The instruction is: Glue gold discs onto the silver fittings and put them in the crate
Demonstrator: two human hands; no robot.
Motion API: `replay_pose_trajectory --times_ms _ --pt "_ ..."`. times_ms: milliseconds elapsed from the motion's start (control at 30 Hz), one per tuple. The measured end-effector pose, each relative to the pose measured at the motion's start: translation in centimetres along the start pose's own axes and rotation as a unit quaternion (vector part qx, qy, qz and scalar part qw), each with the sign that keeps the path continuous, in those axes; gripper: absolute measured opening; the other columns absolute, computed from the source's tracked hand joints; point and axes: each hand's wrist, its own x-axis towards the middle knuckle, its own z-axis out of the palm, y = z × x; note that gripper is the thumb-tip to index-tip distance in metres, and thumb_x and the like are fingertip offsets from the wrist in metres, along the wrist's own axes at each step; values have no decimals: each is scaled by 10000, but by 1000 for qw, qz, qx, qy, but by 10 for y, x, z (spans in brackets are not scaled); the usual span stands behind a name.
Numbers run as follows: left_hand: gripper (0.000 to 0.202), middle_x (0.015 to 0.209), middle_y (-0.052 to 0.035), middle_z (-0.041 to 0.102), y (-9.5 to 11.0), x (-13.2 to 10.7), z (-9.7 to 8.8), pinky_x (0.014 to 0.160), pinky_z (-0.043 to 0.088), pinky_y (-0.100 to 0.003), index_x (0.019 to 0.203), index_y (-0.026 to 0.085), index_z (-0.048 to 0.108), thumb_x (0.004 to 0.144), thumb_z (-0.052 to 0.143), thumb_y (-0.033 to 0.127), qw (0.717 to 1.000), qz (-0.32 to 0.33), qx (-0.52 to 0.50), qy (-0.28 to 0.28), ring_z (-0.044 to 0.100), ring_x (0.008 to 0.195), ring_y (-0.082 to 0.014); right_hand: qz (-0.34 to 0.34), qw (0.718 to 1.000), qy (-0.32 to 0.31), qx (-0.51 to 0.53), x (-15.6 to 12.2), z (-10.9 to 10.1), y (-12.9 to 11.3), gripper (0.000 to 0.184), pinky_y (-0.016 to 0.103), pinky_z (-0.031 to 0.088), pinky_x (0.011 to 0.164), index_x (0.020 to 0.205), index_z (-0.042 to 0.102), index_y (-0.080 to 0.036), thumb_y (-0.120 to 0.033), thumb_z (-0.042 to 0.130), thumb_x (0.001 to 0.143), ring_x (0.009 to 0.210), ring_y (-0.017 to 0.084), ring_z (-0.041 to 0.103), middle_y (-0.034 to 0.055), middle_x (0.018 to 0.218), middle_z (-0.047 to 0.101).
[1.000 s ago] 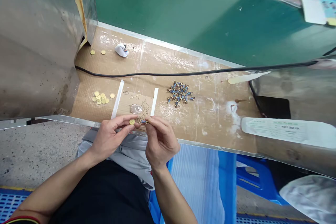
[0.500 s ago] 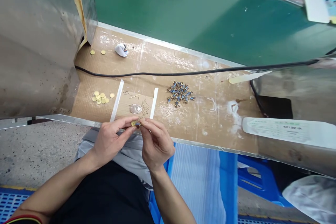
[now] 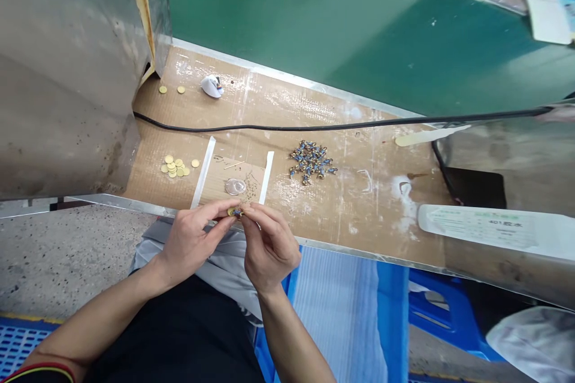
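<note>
Between thumb and fingertips, my left hand (image 3: pixel 191 242) pinches a small gold disc (image 3: pixel 231 212) near the table's front edge. Against it, my right hand (image 3: pixel 269 242) pinches a tiny blue and gold figurine (image 3: pixel 238 213); the fingertips partly cover both pieces. Just beyond my hands lies a small clear dish (image 3: pixel 235 186) on a taped cardboard piece, with tiny dark bits (image 3: pixel 252 185) scattered beside it. To the left is a loose group of gold discs (image 3: pixel 175 167). On the right, several blue and gold figurines (image 3: pixel 311 160) lie in a cluster.
A black cable (image 3: pixel 269 128) crosses the cardboard-covered table (image 3: pixel 359 191). A metal wall (image 3: pixel 67 84) closes off the left side. A crumpled white item (image 3: pixel 212 87) lies at the back, and a white labelled bottle (image 3: pixel 494 228) at the right. A blue crate (image 3: pixel 393 317) stands below the front edge.
The whole view has shifted slightly, so the table things appear a little farther right. My hands keep the same pinch on the disc and figurine.
</note>
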Motion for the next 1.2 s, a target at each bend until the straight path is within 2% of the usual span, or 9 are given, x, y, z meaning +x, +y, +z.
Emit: replay_pose_trajectory --times_ms 267,667,833,1200 --pt "312 1263 -37 898 4 -1 -1 1009 716 -264 1372 211 807 1081 740 123 998 41 52 -2 894 1035 -184 -32 999 8 -31 -1 -1 1 462 342 746 916 1337 833 -317 -8 821 994 1048 199 861 25 1164 876" --pt "337 1291 -66 891 18 -5 -4 1081 694 -261 1355 187 794 1066 669 67 994 86 72 15 882 1139 -191 -102 993 22 -59 -5 -4 -2 539 359 760 897 1398 820 -302 29 812 973 1015 211 871 41 1172 882" --pt "318 1270 -51 895 21 -6 -4 1064 693 -243 1325 200 793 1070 661 64 995 83 60 19 879 1143 -181 -121 990 27 -62 -8 -4 -4 538 377 769 872 1423 809 -290 19 805 982 1018 230 880 55 1187 882" --pt "307 1159 1 911 25 -7 -3 951 706 -225 1213 241 811 1014 683 45 997 55 38 35 889 1016 -152 -168 983 38 -56 -10 0 -5 504 400 789 847 1416 812 -239 17 807 983 1036 246 878 72 1179 876"
